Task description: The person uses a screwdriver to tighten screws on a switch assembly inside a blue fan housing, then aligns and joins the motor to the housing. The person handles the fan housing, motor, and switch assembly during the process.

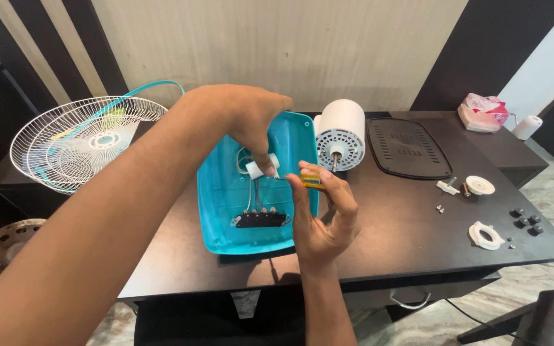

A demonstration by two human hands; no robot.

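Over the teal fan base shell (226, 211), left hand (242, 118) pinches a white capacitor (261, 169) while right hand (322, 221) grips a yellow-handled screwdriver (311, 181), apparently mid-wiring, demanding careful alignment.

Clearance around the fingers at the teal fan base shell

The left hand's fingers (265, 160) pinch a white cylindrical part (261, 170) inside the teal fan base shell (222, 205); below them, wires and a black switch block (261, 220) obstruct the shell floor. The right hand's fingers (325, 186), holding a yellow tool (311, 181), close the gap at the shell's right wall. Just beyond them stands the white fan motor (340, 133), blocking passage rearward. Right of the fingers, the dark table (392, 224) lies open up to the black grille plate (408, 147), white plastic rings (485, 235) and screws (440, 208). Left, the wire fan guard (78, 138) stands well apart.
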